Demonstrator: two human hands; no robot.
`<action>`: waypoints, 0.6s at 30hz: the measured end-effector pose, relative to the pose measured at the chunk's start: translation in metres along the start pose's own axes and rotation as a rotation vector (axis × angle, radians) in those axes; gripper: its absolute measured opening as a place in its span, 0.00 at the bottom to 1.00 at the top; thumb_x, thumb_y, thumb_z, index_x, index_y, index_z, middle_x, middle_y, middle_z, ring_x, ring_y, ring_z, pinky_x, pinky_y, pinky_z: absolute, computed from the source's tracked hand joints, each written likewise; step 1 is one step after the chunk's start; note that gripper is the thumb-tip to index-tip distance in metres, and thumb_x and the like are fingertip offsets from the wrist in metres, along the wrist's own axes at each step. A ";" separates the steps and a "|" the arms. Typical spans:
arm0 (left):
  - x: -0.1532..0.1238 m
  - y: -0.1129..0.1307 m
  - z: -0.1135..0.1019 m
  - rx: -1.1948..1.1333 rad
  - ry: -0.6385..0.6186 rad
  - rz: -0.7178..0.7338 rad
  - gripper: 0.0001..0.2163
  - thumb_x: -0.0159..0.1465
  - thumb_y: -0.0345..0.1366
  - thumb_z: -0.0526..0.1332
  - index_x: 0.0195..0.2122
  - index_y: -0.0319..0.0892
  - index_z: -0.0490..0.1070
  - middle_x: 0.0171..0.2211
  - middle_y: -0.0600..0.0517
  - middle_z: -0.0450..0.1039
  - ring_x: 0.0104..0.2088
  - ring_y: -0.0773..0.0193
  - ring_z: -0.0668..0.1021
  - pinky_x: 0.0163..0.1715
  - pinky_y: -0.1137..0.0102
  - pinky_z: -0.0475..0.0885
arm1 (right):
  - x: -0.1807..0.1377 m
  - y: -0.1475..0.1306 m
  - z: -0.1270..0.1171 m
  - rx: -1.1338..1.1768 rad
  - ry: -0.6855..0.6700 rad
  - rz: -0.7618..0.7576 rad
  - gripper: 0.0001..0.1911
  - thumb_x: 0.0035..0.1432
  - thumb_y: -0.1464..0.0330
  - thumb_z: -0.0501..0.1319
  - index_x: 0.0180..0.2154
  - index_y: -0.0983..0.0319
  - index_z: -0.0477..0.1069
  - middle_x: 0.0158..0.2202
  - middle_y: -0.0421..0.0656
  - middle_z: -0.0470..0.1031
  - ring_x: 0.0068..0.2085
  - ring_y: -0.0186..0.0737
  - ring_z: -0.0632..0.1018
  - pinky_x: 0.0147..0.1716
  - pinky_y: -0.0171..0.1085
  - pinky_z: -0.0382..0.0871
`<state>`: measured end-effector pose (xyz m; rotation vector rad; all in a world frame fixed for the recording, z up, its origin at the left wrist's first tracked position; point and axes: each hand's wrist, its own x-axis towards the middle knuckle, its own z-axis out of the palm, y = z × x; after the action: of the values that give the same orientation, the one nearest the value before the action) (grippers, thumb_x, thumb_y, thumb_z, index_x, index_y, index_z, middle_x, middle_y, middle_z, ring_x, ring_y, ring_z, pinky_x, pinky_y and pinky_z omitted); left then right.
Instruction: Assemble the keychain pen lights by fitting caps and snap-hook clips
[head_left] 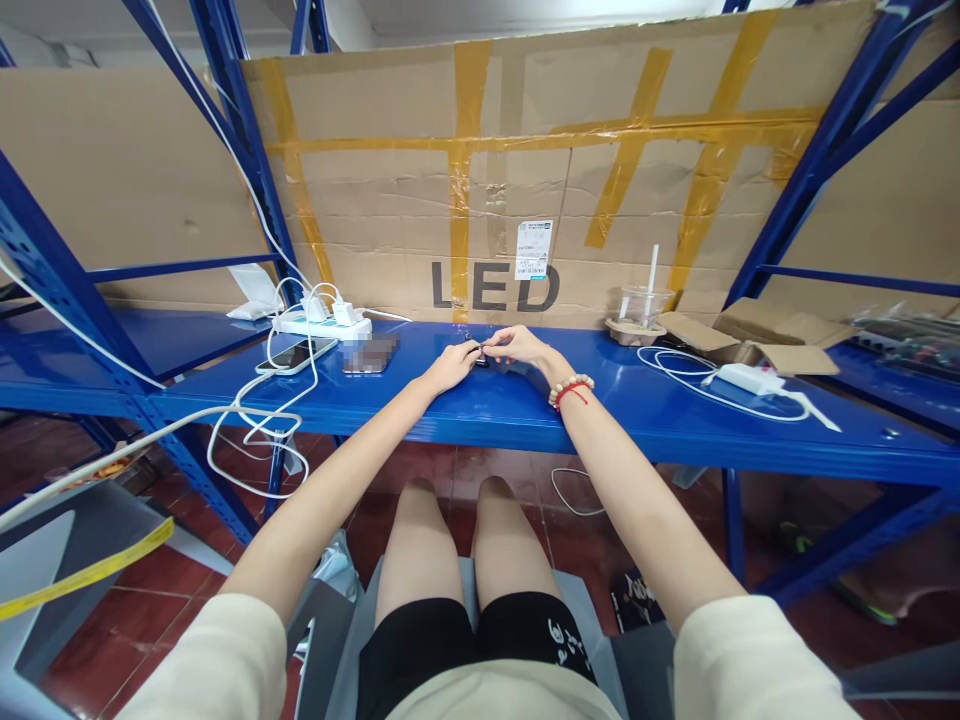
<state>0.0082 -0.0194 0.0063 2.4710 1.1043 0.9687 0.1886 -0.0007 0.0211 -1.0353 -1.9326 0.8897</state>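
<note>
Both arms reach forward over the blue metal shelf (pixel 420 415). My left hand (pixel 452 366) and my right hand (pixel 517 345) meet near its middle, fingertips almost touching. Between them is a small dark object (pixel 481 360), too small and too covered by the fingers to name. The fingers of each hand are pinched together at it. A beaded bracelet with a red string (pixel 571 390) circles my right wrist. To the left of my left hand lies a phone-like flat thing (pixel 370 354), its surface blurred out.
Further left, a phone (pixel 297 356) lies beside a white power strip (pixel 322 325) with plugs and looped white cables. At right stand a plastic cup with a straw (pixel 643 305), an opened cardboard box (pixel 772 330) and a white adapter (pixel 748 378). A large carton (pixel 390 220) forms the back.
</note>
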 end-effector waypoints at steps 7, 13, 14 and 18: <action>-0.001 -0.001 -0.001 0.017 0.021 0.038 0.15 0.64 0.39 0.48 0.37 0.41 0.72 0.23 0.54 0.69 0.26 0.67 0.71 0.32 0.73 0.66 | -0.003 -0.002 0.002 0.004 -0.009 -0.011 0.20 0.38 0.56 0.70 0.27 0.66 0.74 0.19 0.40 0.71 0.20 0.29 0.69 0.18 0.29 0.61; 0.000 -0.003 -0.002 0.027 0.023 0.093 0.15 0.64 0.39 0.48 0.36 0.39 0.74 0.23 0.53 0.71 0.25 0.67 0.71 0.34 0.73 0.67 | -0.003 -0.003 0.002 -0.010 -0.022 -0.026 0.21 0.38 0.54 0.69 0.25 0.66 0.73 0.19 0.40 0.72 0.21 0.29 0.69 0.18 0.29 0.62; 0.001 -0.003 -0.002 0.029 0.020 0.093 0.15 0.64 0.39 0.48 0.37 0.40 0.74 0.24 0.53 0.71 0.26 0.66 0.72 0.34 0.73 0.67 | -0.004 -0.004 0.002 -0.012 -0.021 -0.020 0.21 0.38 0.54 0.69 0.25 0.66 0.73 0.19 0.40 0.71 0.21 0.29 0.69 0.18 0.29 0.61; 0.001 -0.005 -0.002 0.029 0.022 0.097 0.15 0.63 0.38 0.49 0.39 0.39 0.74 0.26 0.52 0.74 0.28 0.65 0.74 0.37 0.72 0.68 | -0.005 -0.006 0.004 -0.007 -0.015 -0.012 0.22 0.39 0.53 0.69 0.26 0.66 0.74 0.20 0.41 0.72 0.21 0.28 0.70 0.18 0.28 0.61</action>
<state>0.0045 -0.0151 0.0064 2.5640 1.0210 1.0161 0.1848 -0.0086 0.0226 -1.0234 -1.9535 0.8864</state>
